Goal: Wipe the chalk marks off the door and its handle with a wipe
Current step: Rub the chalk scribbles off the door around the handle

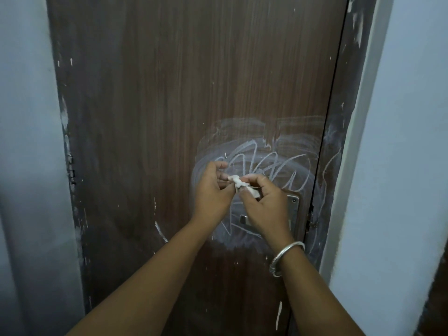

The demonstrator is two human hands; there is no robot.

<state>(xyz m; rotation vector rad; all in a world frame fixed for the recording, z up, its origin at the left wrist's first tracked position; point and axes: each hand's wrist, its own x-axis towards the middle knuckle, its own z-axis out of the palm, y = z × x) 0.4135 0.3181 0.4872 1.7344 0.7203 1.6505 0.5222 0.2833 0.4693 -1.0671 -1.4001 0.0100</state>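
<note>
- Door (157, 105): left side mostly bare wood, w/ stray chalk flecks near its left edge.
- My left hand (214, 190): fingertips pinching one end of the wipe (238, 181), held off the door.
- My right hand (264, 204): fingers pinching the other end; looks like I'm refolding it btwn passes.
- Chalk marks (278, 166): scribbles & smear near door's right edge, above the handle plate (293, 207); handle itself mostly hidden.
- Next, prob: press a clean face on the scribbles, then the handle.
</note>
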